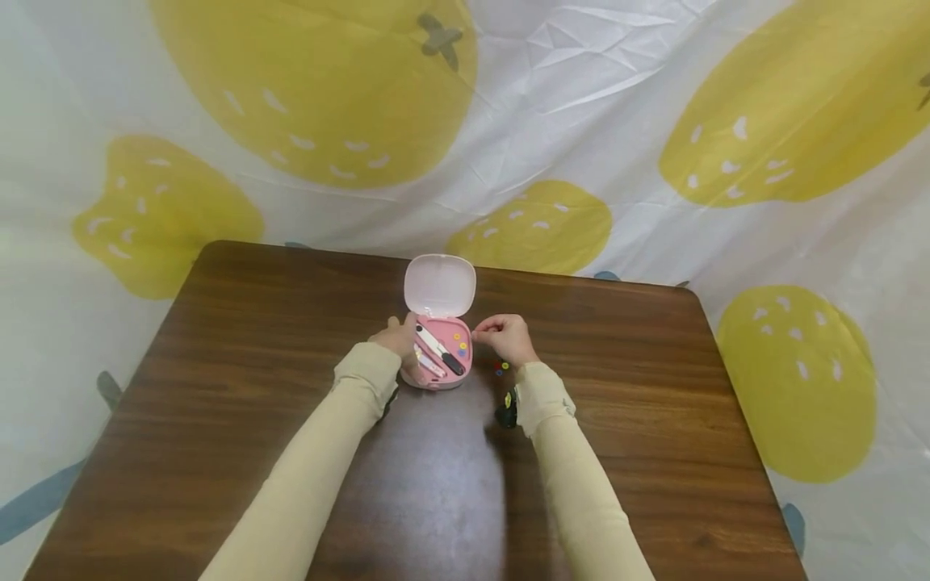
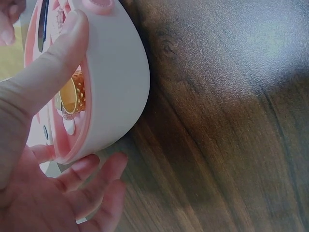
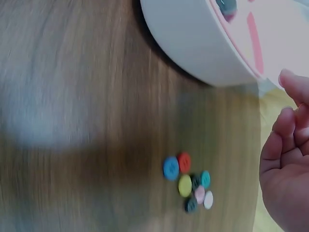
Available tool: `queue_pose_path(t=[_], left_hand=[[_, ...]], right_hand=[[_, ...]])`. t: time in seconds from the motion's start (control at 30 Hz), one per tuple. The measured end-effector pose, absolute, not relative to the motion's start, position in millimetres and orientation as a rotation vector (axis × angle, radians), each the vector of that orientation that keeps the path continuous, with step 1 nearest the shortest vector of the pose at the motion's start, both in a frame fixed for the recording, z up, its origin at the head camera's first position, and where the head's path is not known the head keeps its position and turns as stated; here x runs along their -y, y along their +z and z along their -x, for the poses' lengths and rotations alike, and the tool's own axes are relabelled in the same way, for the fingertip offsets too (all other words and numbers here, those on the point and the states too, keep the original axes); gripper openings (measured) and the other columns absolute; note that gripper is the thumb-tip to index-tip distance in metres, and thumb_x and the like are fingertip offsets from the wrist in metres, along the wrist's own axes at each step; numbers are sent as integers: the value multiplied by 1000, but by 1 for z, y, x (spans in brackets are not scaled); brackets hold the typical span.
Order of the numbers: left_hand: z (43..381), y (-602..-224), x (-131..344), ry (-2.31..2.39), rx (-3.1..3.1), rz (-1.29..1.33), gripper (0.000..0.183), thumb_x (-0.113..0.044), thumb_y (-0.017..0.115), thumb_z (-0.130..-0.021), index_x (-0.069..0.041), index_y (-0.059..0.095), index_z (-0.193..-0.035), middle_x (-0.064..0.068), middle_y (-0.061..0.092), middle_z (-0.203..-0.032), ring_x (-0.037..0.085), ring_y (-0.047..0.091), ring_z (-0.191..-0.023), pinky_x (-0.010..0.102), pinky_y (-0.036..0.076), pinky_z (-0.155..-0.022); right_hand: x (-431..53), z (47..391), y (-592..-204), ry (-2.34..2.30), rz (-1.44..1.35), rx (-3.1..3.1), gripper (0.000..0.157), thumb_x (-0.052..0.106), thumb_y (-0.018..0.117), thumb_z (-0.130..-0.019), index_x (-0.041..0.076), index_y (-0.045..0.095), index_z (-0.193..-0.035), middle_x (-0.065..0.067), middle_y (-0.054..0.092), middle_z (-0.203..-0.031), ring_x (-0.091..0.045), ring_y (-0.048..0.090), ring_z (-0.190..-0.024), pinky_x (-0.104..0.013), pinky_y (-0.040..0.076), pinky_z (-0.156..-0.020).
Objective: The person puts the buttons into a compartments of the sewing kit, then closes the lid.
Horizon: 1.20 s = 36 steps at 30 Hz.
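A small pink-and-white sewing box (image 1: 449, 385) stands with its lid (image 1: 439, 284) raised at the back. Its tray holds a slim black-and-white tool (image 1: 452, 363), several small buttons (image 1: 463, 345) and a gold thimble (image 2: 80, 92). My left hand (image 1: 396, 337) grips the box's left side, thumb over the rim and fingers round the outer wall. My right hand (image 1: 511, 337) is at the right rim, thumb and forefinger close together; whether something is between the fingertips cannot be seen. Loose buttons (image 3: 185, 185) in several colours lie on the table below this hand.
The brown wooden table (image 1: 261, 379) reaches back to a white curtain (image 1: 349, 218) printed with yellow lemons. A dark camera (image 1: 507, 409) is strapped at the right wrist, by the cuff.
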<state>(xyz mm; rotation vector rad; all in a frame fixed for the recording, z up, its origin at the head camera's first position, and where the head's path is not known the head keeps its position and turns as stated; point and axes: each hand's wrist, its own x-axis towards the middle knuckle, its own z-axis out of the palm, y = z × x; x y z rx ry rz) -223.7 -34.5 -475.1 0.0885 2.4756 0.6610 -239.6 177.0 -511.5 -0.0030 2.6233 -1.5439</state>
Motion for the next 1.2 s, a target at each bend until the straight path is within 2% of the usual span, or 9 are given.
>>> queue_pose_path(t=[0.27,0.57,0.73,0.83,0.9,1.0,1.07,1.2], left_hand=[[223,-474,34,626,-2498,-102,115,-25,86,-57,-13,12,-144,26,25,-136,42,46,-110,50,39,-91],[222,-473,35,655,-2500,-104,113,-25,87,-56,-13,14,-143,26,25,-135,42,47,-108,50,41,-90],[222,-475,35,648,-2497,-91,112,-25,86,-56,-14,15,-142,25,25,-135,41,48,-108,49,41,-89],[222,-473,35,651,-2490,-80,111,-24,86,-57,-14,14,-142,24,25,-135,41,47,-108,49,41,-89],[221,-472,35,653,-2488,-76,110,-24,86,-58,-14,15,-142,24,25,-135,40,47,-108,49,41,-89],[220,-472,35,658,-2484,-71,110,-24,85,-58,-14,15,-142,25,24,-136,41,47,-108,49,41,-90],[219,-472,35,664,-2481,-70,109,-24,85,-58,-15,16,-142,24,24,-135,41,47,-107,49,41,-89],[220,-473,35,674,-2483,-78,109,-23,85,-58,-15,16,-141,24,25,-135,41,48,-106,49,42,-88]], right_hand=[[-161,245,-526,-1425,-4,-2690,10,3,74,-69,-3,70,-76,0,59,-57,-5,45,-51,-18,37,-49],[-159,244,-522,-1283,99,-2762,9,5,73,-71,-1,72,-77,-10,67,-70,-8,50,-56,-18,40,-51],[-157,245,-520,-1232,170,-2795,9,6,72,-72,0,73,-80,-12,69,-77,-11,56,-64,-19,45,-57],[-159,245,-519,-1260,161,-2793,10,7,73,-73,1,73,-81,-10,69,-76,-10,55,-64,-20,44,-57],[-162,245,-518,-1282,144,-2785,10,8,72,-74,2,73,-82,-8,66,-67,-10,51,-59,-20,41,-54],[-170,244,-515,-1314,121,-2769,12,7,72,-74,2,72,-85,-3,51,-55,-10,41,-52,-22,34,-50],[-176,243,-514,-1346,99,-2752,13,5,71,-75,1,71,-87,0,41,-52,-10,36,-50,-23,31,-48],[-192,239,-511,-1468,43,-2702,13,2,69,-75,-3,69,-87,3,35,-51,-8,34,-45,-21,31,-44]])
